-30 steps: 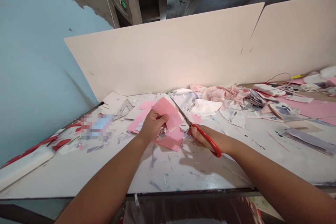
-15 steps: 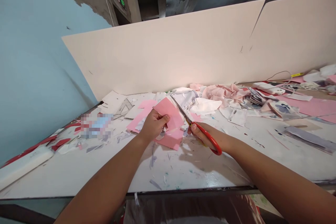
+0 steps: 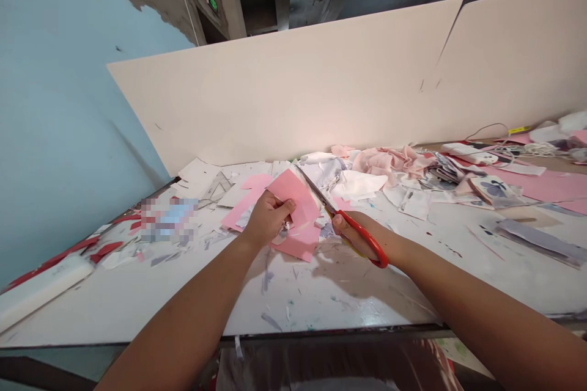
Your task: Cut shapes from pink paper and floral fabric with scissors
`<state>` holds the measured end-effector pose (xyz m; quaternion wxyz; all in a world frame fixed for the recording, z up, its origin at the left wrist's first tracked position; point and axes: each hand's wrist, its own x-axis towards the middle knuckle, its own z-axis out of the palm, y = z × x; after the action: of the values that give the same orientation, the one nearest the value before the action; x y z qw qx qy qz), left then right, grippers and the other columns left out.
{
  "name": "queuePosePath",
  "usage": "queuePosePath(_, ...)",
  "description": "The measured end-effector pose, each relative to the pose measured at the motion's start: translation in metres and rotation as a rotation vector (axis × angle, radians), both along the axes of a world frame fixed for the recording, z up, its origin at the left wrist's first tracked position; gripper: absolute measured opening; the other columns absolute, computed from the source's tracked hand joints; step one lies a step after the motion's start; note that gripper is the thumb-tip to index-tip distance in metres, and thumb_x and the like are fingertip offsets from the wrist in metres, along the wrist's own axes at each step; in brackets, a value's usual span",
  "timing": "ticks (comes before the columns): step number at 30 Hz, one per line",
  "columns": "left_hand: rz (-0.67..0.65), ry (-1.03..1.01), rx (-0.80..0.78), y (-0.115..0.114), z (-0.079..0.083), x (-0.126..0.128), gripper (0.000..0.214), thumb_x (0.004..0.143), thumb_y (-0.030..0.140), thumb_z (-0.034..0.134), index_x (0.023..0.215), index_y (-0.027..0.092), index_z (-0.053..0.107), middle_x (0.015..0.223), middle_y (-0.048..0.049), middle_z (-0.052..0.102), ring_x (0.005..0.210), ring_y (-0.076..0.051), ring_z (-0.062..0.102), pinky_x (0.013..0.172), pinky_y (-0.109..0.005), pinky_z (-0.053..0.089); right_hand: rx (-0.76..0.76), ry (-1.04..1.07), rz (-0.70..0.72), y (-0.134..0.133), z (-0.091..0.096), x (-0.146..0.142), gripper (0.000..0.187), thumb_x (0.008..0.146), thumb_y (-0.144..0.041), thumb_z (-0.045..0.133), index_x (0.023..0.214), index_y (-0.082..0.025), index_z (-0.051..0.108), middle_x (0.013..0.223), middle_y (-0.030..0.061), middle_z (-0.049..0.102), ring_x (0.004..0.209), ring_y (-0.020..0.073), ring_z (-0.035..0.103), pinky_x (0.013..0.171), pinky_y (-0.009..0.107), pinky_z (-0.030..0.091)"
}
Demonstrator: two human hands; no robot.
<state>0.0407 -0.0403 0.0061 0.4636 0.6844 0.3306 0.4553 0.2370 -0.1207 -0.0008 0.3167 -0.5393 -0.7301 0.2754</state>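
Observation:
Between the thumb and fingers of my left hand [image 3: 268,218] is a piece of pink paper [image 3: 293,192], raised a little over the table. My right hand [image 3: 355,233] is closed on red-handled scissors [image 3: 367,237]. Their blades point up and left along the paper's right edge; whether they touch it I cannot tell. Under my hands lie another pink piece [image 3: 300,244] and small scraps. A cut pink strip [image 3: 243,203] rests left of my left hand.
Behind my hands is a heap of white and pink scraps [image 3: 389,162], before an upright cream board [image 3: 298,98]. A clear set square [image 3: 217,186] lies at back left. On the right are a white power strip [image 3: 468,153] and a folded grey strip [image 3: 541,243]. The table's front edge [image 3: 330,331] is close.
The scissors and my right hand have shifted very slightly, and the pink paper has moved a touch up and left. Both grips are unchanged.

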Motion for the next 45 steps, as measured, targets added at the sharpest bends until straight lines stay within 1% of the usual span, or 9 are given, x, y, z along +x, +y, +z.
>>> queuePosePath(4,0.029,0.017,-0.014,0.0030,-0.0023,-0.0020,0.032,0.069,0.037,0.059,0.049,0.015,0.048,0.042,0.0016,0.045,0.040,-0.008,0.042,0.043,-0.021,0.037,0.006,-0.018,-0.031,0.0016,0.0003,0.0009,0.054,0.078,-0.067,0.019,0.056,-0.019,0.031,0.052,-0.0030,0.034,0.049,0.0107,0.030,0.048,0.025,0.026)
queuePosePath(8,0.037,0.012,-0.019,0.0048,-0.0030,-0.0020,0.032,0.069,0.039,0.059,0.050,0.015,0.049,0.043,0.0009,0.046,0.040,-0.008,0.042,0.043,-0.022,0.039,-0.020,0.028,-0.041,-0.0007,0.0033,0.0006,0.051,0.076,-0.067,0.028,0.058,-0.019,0.033,0.052,-0.0042,0.031,0.048,0.0094,0.029,0.046,0.023,0.027)
queuePosePath(12,0.030,0.004,-0.014,0.0037,-0.0017,-0.0011,0.031,0.069,0.038,0.060,0.050,0.016,0.048,0.043,0.0013,0.046,0.039,-0.007,0.040,0.042,-0.021,0.038,-0.090,0.094,0.110,-0.0060,0.0073,-0.0004,0.047,0.079,-0.064,0.028,0.066,-0.019,0.036,0.058,-0.0038,0.032,0.051,0.0099,0.033,0.048,0.024,0.031)
queuePosePath(16,0.010,0.006,-0.011,0.0022,-0.0013,-0.0009,0.028,0.069,0.037,0.059,0.053,0.016,0.050,0.043,0.0025,0.044,0.039,-0.007,0.039,0.042,-0.022,0.037,-0.040,0.025,0.225,-0.0080,0.0080,0.0000,0.046,0.082,-0.061,0.026,0.064,-0.019,0.031,0.061,-0.0032,0.031,0.053,0.0094,0.029,0.048,0.023,0.027)
queuePosePath(24,-0.017,0.021,0.010,-0.0003,0.0002,-0.0007,0.027,0.069,0.035,0.059,0.053,0.015,0.049,0.045,0.0030,0.043,0.041,-0.008,0.044,0.041,-0.020,0.033,-0.045,-0.020,0.151,-0.0077,0.0072,0.0008,0.048,0.080,-0.063,0.025,0.064,-0.019,0.032,0.060,-0.0038,0.030,0.051,0.0092,0.029,0.047,0.023,0.025)
queuePosePath(30,-0.038,0.025,0.030,-0.0009,0.0023,0.0010,0.027,0.070,0.033,0.058,0.053,0.015,0.047,0.045,0.0039,0.042,0.041,-0.008,0.043,0.042,-0.020,0.034,-0.041,-0.035,0.063,-0.0061,0.0056,-0.0002,0.052,0.080,-0.064,0.020,0.071,-0.019,0.043,0.053,-0.0041,0.034,0.049,0.0103,0.031,0.048,0.024,0.027)
queuePosePath(39,-0.037,0.058,0.007,-0.0015,0.0026,-0.0014,0.033,0.071,0.037,0.057,0.050,0.016,0.044,0.040,0.0038,0.040,0.034,-0.006,0.036,0.036,-0.019,0.026,0.010,-0.040,0.002,-0.0011,0.0023,0.0005,0.050,0.079,-0.064,0.027,0.058,-0.019,0.027,0.054,-0.0043,0.027,0.050,0.0098,0.025,0.048,0.023,0.022)
queuePosePath(43,-0.009,0.068,0.000,0.0015,0.0011,-0.0035,0.035,0.072,0.038,0.057,0.048,0.016,0.043,0.039,0.0034,0.041,0.033,-0.005,0.033,0.037,-0.020,0.027,-0.001,-0.020,0.007,-0.0033,0.0029,0.0005,0.047,0.079,-0.062,0.033,0.060,-0.019,0.027,0.058,-0.0043,0.025,0.051,0.0094,0.025,0.048,0.022,0.022)
queuePosePath(45,0.013,0.055,-0.001,0.0031,0.0000,-0.0039,0.033,0.072,0.038,0.057,0.050,0.016,0.045,0.040,0.0030,0.042,0.035,-0.005,0.034,0.038,-0.020,0.029,-0.021,0.006,0.059,-0.0052,0.0042,0.0012,0.045,0.079,-0.061,0.032,0.063,-0.019,0.031,0.059,-0.0041,0.028,0.051,0.0095,0.027,0.047,0.023,0.024)
